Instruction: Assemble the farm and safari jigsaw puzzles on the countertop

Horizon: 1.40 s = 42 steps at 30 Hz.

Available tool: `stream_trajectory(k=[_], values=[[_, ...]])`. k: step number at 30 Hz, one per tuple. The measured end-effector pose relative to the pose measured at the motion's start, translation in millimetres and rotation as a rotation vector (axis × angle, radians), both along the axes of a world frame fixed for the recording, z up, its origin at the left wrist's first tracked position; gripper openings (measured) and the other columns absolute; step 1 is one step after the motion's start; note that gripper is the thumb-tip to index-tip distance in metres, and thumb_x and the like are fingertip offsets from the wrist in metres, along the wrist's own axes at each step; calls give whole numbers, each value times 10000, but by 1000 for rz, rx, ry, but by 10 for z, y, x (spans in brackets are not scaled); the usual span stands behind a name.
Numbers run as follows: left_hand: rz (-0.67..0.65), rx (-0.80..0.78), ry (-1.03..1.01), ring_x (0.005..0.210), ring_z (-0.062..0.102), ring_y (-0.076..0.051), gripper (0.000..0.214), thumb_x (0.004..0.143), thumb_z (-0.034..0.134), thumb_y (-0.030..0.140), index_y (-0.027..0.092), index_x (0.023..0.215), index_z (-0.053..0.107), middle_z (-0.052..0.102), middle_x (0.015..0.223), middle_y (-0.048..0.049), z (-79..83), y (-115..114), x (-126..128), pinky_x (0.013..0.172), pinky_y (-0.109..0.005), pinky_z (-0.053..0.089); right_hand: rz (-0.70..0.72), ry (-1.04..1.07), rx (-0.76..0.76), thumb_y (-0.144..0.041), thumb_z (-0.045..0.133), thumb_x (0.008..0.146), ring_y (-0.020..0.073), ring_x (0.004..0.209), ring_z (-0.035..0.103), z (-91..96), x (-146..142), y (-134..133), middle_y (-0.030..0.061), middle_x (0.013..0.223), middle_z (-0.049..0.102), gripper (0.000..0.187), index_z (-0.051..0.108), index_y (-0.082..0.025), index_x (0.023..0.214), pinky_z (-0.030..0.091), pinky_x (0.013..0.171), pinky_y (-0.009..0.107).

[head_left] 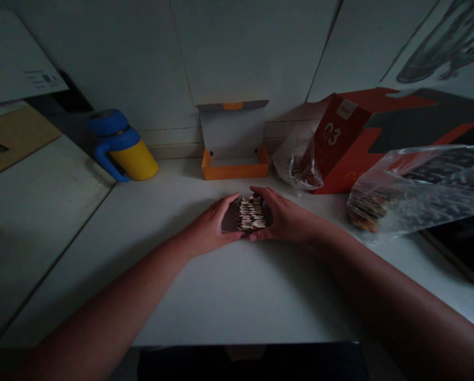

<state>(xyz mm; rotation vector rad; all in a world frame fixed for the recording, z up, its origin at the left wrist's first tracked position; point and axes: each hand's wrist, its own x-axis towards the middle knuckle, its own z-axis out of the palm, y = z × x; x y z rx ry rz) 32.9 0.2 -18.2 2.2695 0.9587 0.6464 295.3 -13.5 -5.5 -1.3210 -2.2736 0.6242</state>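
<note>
A bundle of thin, pale flat pieces [251,213], stacked on edge in uneven rows, is between my hands at the middle of the table. My left hand [213,225] curves round its left side, thumb at the near edge and fingers at the far edge. From the right, my right hand [280,216] wraps it the same way. Both thumbs nearly meet in front. What the pieces are exactly is too small to tell. Behind them stands an orange box [235,172] with its lid raised, grey inside.
A yellow and blue mug-like flask [136,156] stands at the back left. On the right are a small clear plastic bag [298,166], a large red carton [342,143] and a bigger plastic bag [419,185] with similar flat pieces. A tiled wall [253,53] closes off the back.
</note>
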Motion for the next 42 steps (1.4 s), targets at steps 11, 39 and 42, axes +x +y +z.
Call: stream_trajectory(k=[11,39,42], values=[[-24,21,24,1469,485,-373,1141,694,932,426,276,1622,285,454,1617,-195,-68,7,3,1201,-597,422,116,-51,47,-619,951,571,428,1498,423,-57,19,-49,251,1621,414,1403,199,-204,1681,373,1208,616],[-5,16,-18,1473,485,-342,913,831,824,369,239,1590,334,465,1617,-187,-72,3,13,1224,-548,405,17,4,-2,-709,839,721,384,1356,579,18,-25,-39,246,1507,540,1130,339,-163,1574,464,1137,523],[-5,12,-20,1471,485,-342,917,834,824,386,230,1592,332,466,1612,-196,-62,0,12,1219,-550,409,24,9,-18,-688,858,710,381,1351,582,39,-7,-35,240,1512,534,1130,341,-167,1569,468,1134,517]])
